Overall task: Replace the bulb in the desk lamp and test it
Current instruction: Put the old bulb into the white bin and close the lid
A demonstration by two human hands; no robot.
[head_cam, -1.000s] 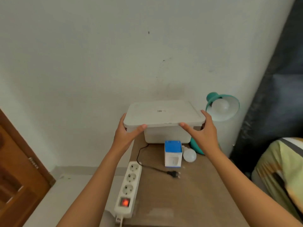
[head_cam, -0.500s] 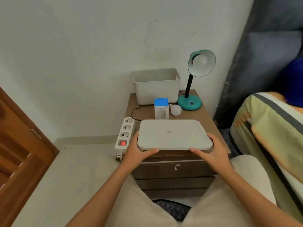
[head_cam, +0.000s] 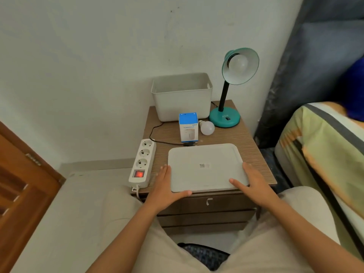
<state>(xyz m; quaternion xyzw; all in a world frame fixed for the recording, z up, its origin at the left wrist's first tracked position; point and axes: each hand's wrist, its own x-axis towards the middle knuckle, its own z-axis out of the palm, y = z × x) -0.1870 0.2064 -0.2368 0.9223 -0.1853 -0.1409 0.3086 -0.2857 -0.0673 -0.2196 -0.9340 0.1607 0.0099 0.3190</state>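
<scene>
White rounded-rectangle plastic lid [head_cam: 206, 166] between hands [head_cam: 165, 186]

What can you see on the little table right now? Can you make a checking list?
Surface: brown wood-grain bedside table, mostly covered.
Job's things: teal desk lamp at the back right, frosted bulb in its shade; loose white bulb lying beside the blue-and-white carton.
Clutter: open white plastic bin; flat white lid at the front.
Grippers: left hand and right hand hold the lid's sides.
Cables: black cord, plug not in the white power strip; switch glows red.
Surroundings: white wall, wooden door, bed.
</scene>
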